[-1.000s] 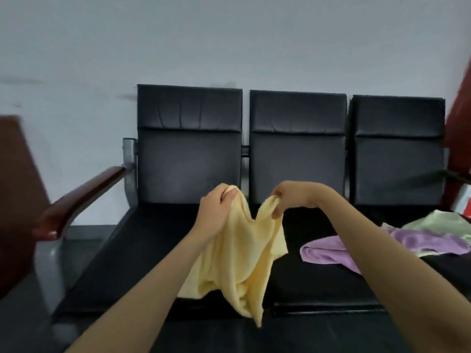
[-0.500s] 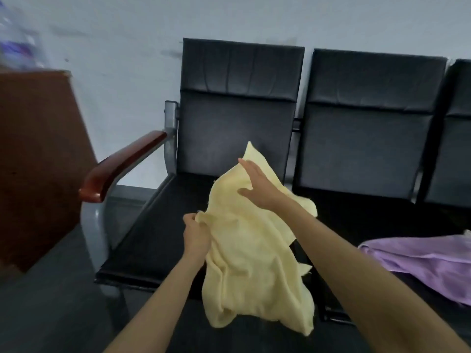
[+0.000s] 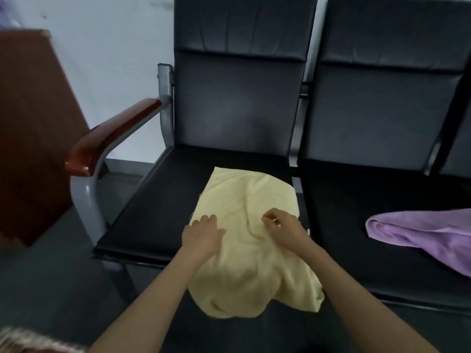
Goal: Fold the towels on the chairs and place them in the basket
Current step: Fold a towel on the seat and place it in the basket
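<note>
On the black chair point(image 3: 237, 110) seat I see the yellow towel point(image 3: 244, 266) spread, hanging over the front edge; a purple towel point(image 3: 428, 233) lies right of that chair. The left hand point(image 3: 201, 236) presses the yellow towel flat, fingers straight; the right hand point(image 3: 283, 229) seemingly pinches a fold.

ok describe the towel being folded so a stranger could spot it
Find the row of black chairs, then the seat beside the wooden armrest. The yellow towel lies there, hanging over the front edge, with the left hand and right hand on it. Its neighbour, the purple towel, is one seat over.
</note>
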A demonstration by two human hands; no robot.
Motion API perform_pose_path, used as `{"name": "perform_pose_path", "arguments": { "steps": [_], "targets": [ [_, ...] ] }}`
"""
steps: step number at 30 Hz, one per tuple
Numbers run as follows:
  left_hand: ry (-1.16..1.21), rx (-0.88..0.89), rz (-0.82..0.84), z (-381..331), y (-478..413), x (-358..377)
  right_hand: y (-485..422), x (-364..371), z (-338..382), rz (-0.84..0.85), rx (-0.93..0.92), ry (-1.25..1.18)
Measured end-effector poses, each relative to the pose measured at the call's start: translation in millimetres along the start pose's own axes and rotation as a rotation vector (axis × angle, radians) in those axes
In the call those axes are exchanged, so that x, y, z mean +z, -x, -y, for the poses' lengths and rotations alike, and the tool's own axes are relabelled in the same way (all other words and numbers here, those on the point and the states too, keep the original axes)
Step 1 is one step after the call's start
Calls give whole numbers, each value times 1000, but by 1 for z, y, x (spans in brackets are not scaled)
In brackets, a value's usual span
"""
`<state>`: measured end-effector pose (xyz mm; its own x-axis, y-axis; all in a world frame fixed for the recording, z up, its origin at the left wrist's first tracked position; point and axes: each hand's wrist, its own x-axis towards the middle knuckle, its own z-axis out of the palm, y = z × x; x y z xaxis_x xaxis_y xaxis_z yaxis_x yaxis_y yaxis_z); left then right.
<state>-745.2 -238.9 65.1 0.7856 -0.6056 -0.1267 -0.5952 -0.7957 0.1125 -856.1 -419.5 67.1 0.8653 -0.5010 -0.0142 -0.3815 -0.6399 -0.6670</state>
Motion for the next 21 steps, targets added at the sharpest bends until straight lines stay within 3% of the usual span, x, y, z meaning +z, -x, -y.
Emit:
{"name": "perform_pose_path", "arguments": {
  "steps": [2,4,9,14,18,21],
  "targets": [
    [-33,-47,116,-1,3,-1,-3,0,-12,-133,20,183],
    [-44,-60,152,-3,5,-1,-5,1,-22,-112,85,312],
    [39,-34,283,3,7,-9,-20,-5,-22,-50,285,268],
    [259,-30,324,1,5,-6,-35,-9,-11,0,268,477],
    [264,7,434,1,-10,1,-61,-23,12,95,264,727],
    [204,9,471,3,-29,5,-94,-31,18,-35,207,643]
  ]
}}
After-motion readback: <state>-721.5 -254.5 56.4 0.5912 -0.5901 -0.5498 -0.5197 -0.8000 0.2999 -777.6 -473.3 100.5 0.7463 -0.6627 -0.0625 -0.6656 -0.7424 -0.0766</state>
